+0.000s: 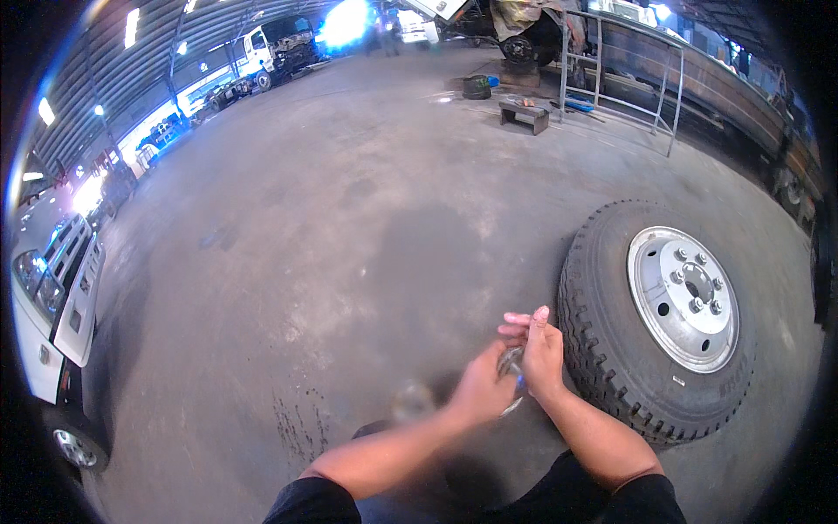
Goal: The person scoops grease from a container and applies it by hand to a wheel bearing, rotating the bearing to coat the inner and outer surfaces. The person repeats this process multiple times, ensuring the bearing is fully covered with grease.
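My left hand (484, 386) is closed around a clear, shiny object that looks like a plastic bottle (513, 358), with a bit of blue on it. Most of this object is hidden between the hands. Close against it on the right is my right hand (543, 356), its thumb stretched up and its fingers out to the left; whether the palm touches the object I cannot tell. Just right of my right hand lies a large truck tyre (602, 288) on a silvery steel wheel rim (646, 288) with several nuts around its hub hole.
A white truck (39, 349) stands at the left edge. Further off are a small metal step stool (524, 116), a dark round container (477, 86) and a grey metal frame (624, 96) beside a long vehicle body (733, 87). Dark wet marks (301, 419) spot the concrete floor (262, 288).
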Demonstrator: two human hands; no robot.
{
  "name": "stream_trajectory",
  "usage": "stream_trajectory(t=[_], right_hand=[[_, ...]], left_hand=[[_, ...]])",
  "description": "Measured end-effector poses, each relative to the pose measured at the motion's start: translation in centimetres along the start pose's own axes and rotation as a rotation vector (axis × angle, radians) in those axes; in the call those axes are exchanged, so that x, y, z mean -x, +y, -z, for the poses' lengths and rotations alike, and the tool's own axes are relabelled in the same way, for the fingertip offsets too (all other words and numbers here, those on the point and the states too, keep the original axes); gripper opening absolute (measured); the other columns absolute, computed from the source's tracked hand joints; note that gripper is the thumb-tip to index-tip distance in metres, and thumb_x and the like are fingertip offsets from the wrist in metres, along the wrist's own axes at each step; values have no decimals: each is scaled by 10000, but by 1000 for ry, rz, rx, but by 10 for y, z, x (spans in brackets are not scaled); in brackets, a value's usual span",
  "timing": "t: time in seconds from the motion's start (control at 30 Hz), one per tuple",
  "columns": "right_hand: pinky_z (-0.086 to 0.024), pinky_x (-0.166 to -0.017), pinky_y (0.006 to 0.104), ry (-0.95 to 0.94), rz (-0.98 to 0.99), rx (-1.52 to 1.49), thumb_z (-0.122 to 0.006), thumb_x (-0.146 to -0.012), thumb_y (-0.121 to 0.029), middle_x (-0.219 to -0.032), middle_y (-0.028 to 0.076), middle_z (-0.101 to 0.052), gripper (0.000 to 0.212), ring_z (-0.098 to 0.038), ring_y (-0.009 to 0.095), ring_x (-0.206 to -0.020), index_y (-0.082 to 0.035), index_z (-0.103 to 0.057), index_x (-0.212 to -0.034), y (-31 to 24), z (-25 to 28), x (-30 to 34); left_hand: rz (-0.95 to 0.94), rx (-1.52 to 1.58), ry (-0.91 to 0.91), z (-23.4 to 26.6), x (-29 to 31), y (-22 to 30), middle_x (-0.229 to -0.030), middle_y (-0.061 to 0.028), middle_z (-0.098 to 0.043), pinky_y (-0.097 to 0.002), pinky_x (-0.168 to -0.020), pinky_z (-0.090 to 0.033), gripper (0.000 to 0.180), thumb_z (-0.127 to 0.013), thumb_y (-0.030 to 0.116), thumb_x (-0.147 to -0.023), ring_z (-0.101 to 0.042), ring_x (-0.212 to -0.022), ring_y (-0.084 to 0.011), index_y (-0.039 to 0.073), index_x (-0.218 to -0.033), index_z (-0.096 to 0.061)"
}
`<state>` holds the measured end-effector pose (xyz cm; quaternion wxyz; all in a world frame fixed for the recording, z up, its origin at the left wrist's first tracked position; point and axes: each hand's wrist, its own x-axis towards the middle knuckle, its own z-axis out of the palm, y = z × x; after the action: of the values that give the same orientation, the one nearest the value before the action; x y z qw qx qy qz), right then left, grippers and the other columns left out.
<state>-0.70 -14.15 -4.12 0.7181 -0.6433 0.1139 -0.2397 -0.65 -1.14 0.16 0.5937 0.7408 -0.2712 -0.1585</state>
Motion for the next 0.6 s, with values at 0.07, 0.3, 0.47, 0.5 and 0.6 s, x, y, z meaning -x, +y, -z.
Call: stream_trajectory(t=[0.07, 0.3, 0.47, 0.5, 0.6], right_hand=[[-530, -743, 368, -40, -160, -25, -262, -989, -581, -996, 215, -654, 743, -662, 259, -829, 59, -639, -1016, -1, 5, -5], [-461, -895, 457, -176, -496, -477, -80, -836, -815, -1209, 185, -595, 989, -603, 300, -1046, -52, -546, -1259, -18, 35, -23], [-355, -1027, 484, -576, -259, -545, 6, -736, -880, -1448, 169, -389, 1079, -487, 326, -1218, -169, -263, -1502, -32, 32, -10], [-348, -1037, 484, -576, -264, -432, 12, -745, -869, -1442, 171, -394, 1068, -479, 324, -1226, -168, -264, -1501, -28, 30, -9], [-321, -1076, 473, -581, -272, -237, 27, -787, -823, -1418, 171, -414, 1017, -452, 308, -1248, -160, -276, -1496, -21, 24, -2]], left_hand=[[-147, -98, -9, 0, -3, -10, -1113, -281, -613, -419, -900, -459, 452, -522, 59, -799, -601, -1047, -388, -67, -1232, -492], [401, 130, -242, -7, 4, 3, -825, -124, -648, -269, -384, -432, 443, -526, 98, -850, -552, -437, -131, 1, -1280, -483], [535, 543, -80, -5, -6, -3, -845, -60, -633, -256, -380, -445, 410, -536, 65, -822, -575, -535, -128, 65, -1232, -512], [543, 609, -67, -4, -7, -5, -859, -47, -630, -255, -382, -448, 406, -540, 59, -814, -589, -575, -126, 74, -1220, -515], [540, 582, -160, -1, -6, -11, -983, -37, -610, -303, -447, -502, 420, -526, 44, -789, -606, -820, -155, 95, -1206, -508]])
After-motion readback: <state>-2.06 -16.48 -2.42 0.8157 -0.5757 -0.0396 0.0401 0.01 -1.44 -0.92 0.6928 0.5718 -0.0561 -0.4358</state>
